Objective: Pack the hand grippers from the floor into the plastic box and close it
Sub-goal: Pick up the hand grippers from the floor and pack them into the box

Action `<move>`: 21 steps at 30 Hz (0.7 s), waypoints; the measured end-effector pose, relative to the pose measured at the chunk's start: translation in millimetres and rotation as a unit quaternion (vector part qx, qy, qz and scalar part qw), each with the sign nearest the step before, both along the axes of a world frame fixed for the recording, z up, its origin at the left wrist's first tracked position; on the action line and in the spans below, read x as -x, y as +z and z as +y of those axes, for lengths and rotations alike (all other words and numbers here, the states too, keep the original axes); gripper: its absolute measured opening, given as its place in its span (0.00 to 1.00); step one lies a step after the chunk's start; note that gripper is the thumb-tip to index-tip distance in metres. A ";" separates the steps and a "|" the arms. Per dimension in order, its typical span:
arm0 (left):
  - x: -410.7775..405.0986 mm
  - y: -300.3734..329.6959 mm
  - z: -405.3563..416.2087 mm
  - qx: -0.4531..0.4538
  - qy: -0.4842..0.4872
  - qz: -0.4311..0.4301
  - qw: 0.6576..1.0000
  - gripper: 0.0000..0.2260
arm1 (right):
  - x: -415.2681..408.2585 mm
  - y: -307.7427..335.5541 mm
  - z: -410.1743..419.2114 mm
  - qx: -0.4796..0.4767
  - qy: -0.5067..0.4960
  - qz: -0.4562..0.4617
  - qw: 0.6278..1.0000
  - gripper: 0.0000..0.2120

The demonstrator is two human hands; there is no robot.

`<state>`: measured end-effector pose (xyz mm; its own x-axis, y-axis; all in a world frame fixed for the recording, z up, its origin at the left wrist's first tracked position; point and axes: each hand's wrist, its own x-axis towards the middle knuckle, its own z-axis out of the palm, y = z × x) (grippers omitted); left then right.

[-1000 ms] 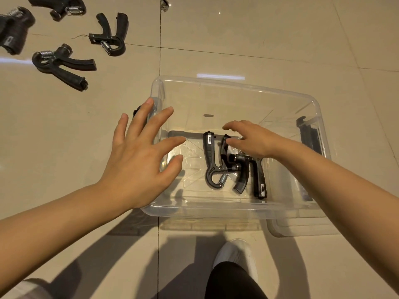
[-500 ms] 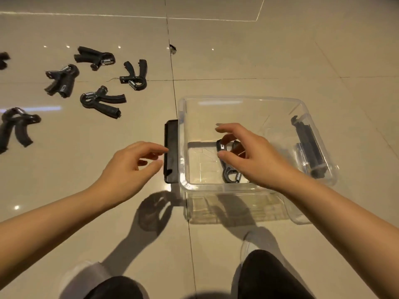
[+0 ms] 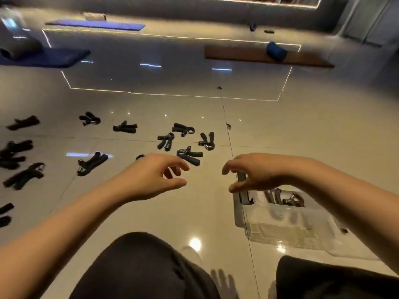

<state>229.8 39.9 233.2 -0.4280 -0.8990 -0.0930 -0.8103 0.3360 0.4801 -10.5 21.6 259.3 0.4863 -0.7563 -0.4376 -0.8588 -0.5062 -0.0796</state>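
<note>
Clear plastic box [image 3: 287, 225] holds two hand grippers [image 3: 285, 198]; left hand [image 3: 151, 178] and right hand [image 3: 257, 173] loosely curled, empty.

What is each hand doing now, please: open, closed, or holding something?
Left hand: open, fingers loosely curled, holding nothing.
Right hand: open, fingers loosely curled, holding nothing, above the plastic box.

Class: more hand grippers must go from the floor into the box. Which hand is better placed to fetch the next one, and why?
Left. The left hand hangs empty beside the nearest hand gripper; the right hand is over the plastic box.
</note>
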 end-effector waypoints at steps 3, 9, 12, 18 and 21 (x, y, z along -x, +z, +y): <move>-24.2 19.1 36.3 0.037 0.049 0.017 0.998 0.15 | -44.8 24.4 34.5 0.057 0.052 0.006 0.997 0.25; -35.4 16.1 63.9 0.052 0.086 -0.001 0.995 0.15 | -60.0 11.0 74.7 0.152 0.042 -0.049 0.986 0.26; -39.2 19.4 56.6 0.059 0.093 -0.044 0.993 0.16 | -64.0 10.8 57.1 0.176 0.020 -0.064 0.982 0.25; -71.0 31.8 18.5 0.083 0.118 -0.132 0.981 0.17 | -82.4 -1.2 15.5 0.129 -0.013 -0.081 0.988 0.28; -92.4 13.7 2.4 0.111 0.129 -0.152 0.974 0.16 | -100.7 -14.6 -5.2 0.103 0.006 -0.069 0.992 0.29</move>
<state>322.2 42.4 246.9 -0.1675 -0.9855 0.0278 -0.9750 0.1698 0.1437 90.2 16.5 244.7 0.5400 -0.8170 -0.2025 -0.8410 -0.5335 -0.0902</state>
